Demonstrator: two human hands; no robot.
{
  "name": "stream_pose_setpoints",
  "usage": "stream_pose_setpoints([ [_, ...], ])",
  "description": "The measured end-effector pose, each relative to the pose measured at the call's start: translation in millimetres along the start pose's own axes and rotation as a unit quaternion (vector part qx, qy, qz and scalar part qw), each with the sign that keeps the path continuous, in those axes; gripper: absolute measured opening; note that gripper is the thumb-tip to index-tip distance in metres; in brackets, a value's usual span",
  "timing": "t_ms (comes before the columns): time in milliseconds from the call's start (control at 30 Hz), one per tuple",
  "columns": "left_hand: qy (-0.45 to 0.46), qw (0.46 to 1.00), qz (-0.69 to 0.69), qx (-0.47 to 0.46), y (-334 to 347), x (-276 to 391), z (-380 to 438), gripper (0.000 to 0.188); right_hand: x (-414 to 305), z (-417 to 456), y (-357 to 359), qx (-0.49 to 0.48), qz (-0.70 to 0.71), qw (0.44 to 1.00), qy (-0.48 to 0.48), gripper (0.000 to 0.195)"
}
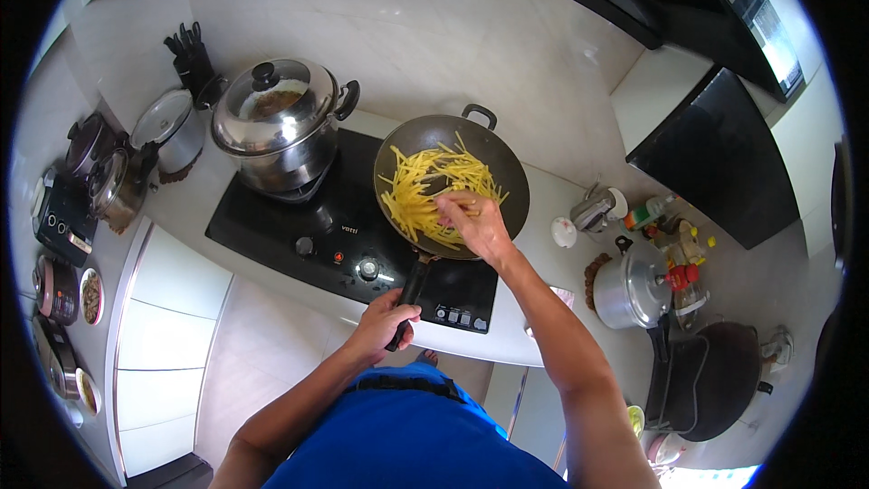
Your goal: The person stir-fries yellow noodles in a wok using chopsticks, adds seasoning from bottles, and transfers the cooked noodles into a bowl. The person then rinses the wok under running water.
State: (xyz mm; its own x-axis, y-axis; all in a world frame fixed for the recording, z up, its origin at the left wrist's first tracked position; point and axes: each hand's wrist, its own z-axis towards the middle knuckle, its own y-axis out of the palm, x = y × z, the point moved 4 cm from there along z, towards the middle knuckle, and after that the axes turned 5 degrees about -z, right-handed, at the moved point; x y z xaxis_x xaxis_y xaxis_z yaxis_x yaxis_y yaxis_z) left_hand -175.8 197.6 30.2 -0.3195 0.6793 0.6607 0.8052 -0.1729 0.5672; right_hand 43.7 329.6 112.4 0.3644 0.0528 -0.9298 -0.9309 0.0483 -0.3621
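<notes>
A dark wok (510, 214) sits on the right side of a black glass gas hob (271, 231). Pale yellow strips (414, 180), apparently shredded potato, are spread over its bottom. My left hand (383, 326) grips the black wok handle (413, 285) at the near side. Over the right part of the wok, just above the strips, my right hand (478, 224) has its fingers curled together. Whether anything is pinched between those fingertips is hidden. Opposite the long handle, a small black loop handle (481, 113) stands on the wok's far rim.
A large lidded steel pot (278, 142) occupies the left burner, with a knife block (193, 64) behind it. A pressure cooker (631, 285), bottles (682, 278) and a metal jug (592, 210) stand at right. Lidded pots (166, 132) and a toaster oven (64, 221) line the left counter.
</notes>
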Motion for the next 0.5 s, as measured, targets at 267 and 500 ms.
stream_pose_setpoints([
  [267,-0.021,0.999,-0.009,-0.03,1,7,5,0.039,31,-12,-116,0.076,-0.123,0.989,0.026,0.027],
  [500,-0.028,0.999,0.002,-0.028,7,9,3,0.039,3,-31,-38,0.008,-0.112,0.993,-0.036,0.029],
])
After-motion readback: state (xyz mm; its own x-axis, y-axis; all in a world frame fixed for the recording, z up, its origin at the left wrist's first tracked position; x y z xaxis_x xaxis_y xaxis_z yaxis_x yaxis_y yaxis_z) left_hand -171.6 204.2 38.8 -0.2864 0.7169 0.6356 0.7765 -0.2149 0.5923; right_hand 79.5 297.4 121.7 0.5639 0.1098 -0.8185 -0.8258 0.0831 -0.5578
